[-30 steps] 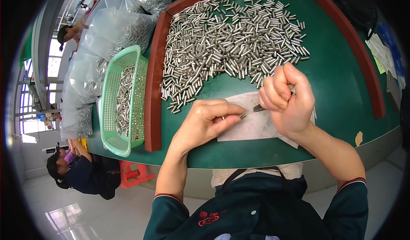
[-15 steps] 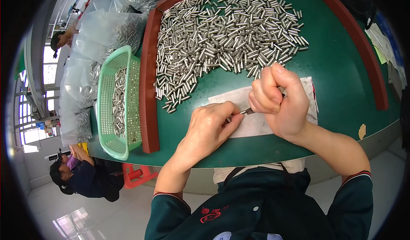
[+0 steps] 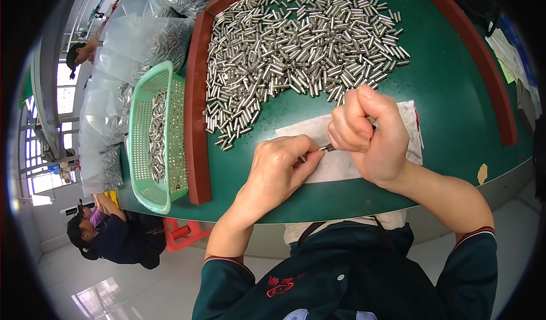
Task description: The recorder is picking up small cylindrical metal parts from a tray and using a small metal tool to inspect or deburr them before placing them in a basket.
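Observation:
Over a white cloth point(image 3: 341, 167), my left hand point(image 3: 276, 166) pinches a small metal pin point(image 3: 303, 158) between thumb and index finger. My right hand point(image 3: 376, 141) is closed in a fist around a thin metal-tipped tool point(image 3: 330, 147). Most of that tool is hidden in the fist, so its kind cannot be made out. Its tip points left and meets the pin at my left fingertips. Beyond both hands spreads a large heap of loose silver metal pins point(image 3: 307, 50) on the green tabletop point(image 3: 449, 101).
Red-brown rails point(image 3: 199, 121) border the table on its left, far and right sides. Outside the left rail stands a green plastic basket point(image 3: 136, 149) holding more pins. Clear bags of pins point(image 3: 122, 41) line the far left. Two other people point(image 3: 116, 234) are at the left.
Hardly anything differs. My right fist has shifted very slightly left, while both hands keep the same hold over the cloth.

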{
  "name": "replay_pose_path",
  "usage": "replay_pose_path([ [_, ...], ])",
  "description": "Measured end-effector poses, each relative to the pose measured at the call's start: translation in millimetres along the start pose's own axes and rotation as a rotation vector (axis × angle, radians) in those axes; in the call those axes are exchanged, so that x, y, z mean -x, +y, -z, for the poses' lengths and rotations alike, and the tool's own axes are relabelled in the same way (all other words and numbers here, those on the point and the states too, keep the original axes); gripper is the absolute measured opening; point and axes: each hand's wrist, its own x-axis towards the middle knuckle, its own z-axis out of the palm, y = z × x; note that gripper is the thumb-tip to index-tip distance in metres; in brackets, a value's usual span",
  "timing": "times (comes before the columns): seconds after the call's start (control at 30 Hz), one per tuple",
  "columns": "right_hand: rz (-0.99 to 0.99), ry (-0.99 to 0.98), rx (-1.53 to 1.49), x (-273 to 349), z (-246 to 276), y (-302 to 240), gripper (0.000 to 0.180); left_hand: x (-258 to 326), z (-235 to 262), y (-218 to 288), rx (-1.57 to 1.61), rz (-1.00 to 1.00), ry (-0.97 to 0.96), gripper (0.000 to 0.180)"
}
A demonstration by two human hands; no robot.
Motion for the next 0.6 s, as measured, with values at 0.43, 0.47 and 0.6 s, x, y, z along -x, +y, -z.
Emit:
replay_pose_path([
  [0.43, 0.073, 0.035, 0.188, 5.1, -10.1, 5.2, 0.040, -2.8, -1.9, 1.2, 0.073, 0.047, -0.020, 0.011],
  [0.47, 0.048, 0.042, 0.171, 4.1, -9.6, 4.5, 0.040, -3.3, -2.6, 1.0, 0.077, 0.064, -0.020, 0.010],
  [0.6, 0.031, 0.035, 0.088, -0.9, -7.9, 0.0, 0.040, -2.9, -1.7, -2.3, 0.057, 0.037, 0.011, 0.011],
])
